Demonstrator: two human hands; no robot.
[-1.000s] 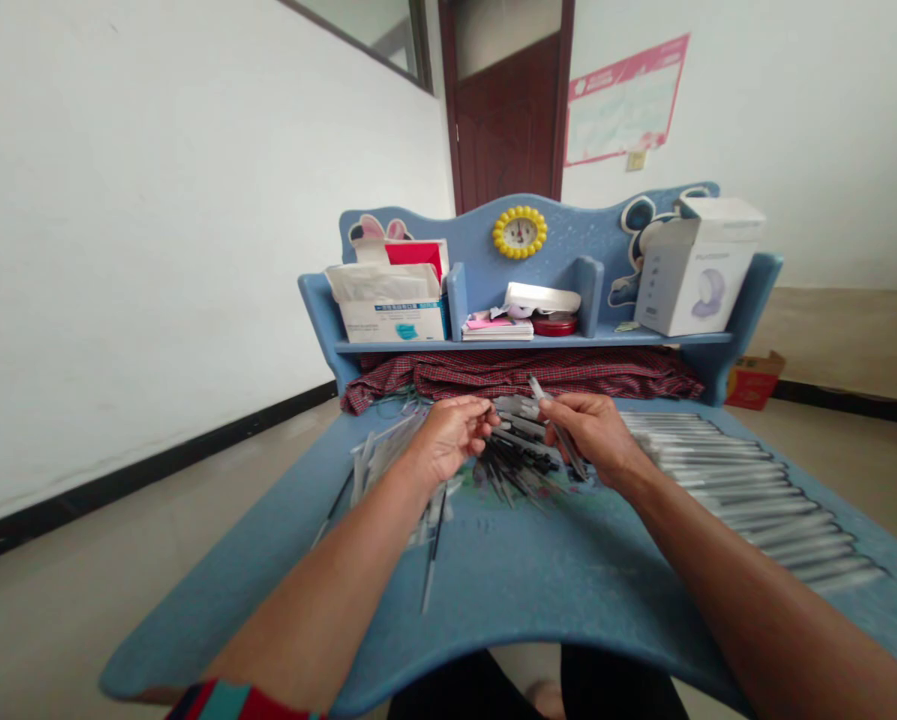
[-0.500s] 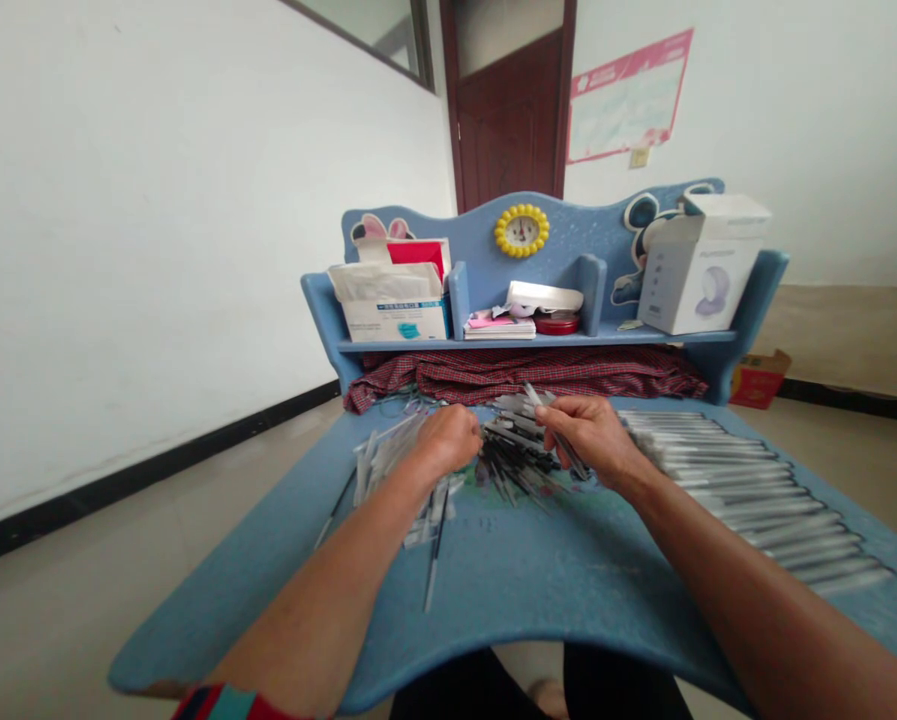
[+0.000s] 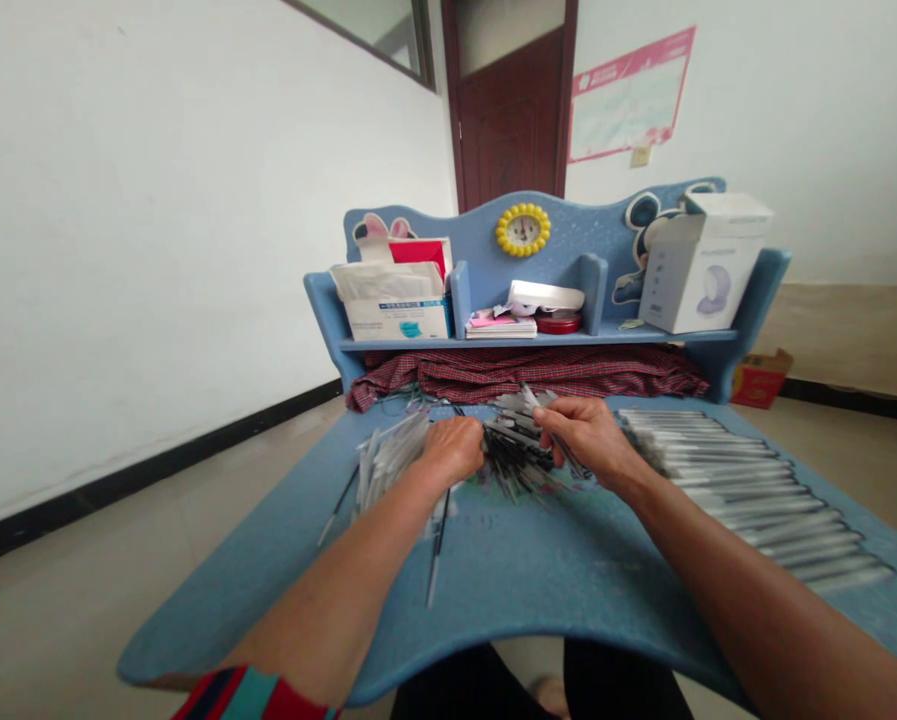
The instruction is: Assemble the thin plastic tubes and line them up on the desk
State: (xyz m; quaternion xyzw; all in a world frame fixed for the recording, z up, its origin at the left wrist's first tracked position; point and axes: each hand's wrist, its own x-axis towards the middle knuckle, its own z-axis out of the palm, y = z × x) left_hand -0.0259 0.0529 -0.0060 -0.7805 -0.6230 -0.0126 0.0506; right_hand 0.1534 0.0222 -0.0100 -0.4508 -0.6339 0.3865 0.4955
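Right hand (image 3: 587, 435) holds one pen (image 3: 529, 397), seemingly; left hand (image 3: 455, 450) touches one pile (image 3: 519, 464).

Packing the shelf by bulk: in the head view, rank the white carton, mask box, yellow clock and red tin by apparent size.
1. white carton
2. mask box
3. yellow clock
4. red tin

Two hands work over one blue desk (image 3: 523, 570): one left hand (image 3: 455, 450), one right hand (image 3: 587, 435). One grey pen barrel (image 3: 528, 395) juts from the right hand. There is one heap of black refills (image 3: 519, 465), one heap of clear tubes (image 3: 388, 460) and one row of silver pens (image 3: 748, 480), each too many to count. One shelf (image 3: 643, 338) carries one yellow clock (image 3: 521, 230), one white carton (image 3: 699, 270), one mask box (image 3: 395, 305) and one red tin (image 3: 558, 323). One plaid cloth (image 3: 523, 370) lies beneath.
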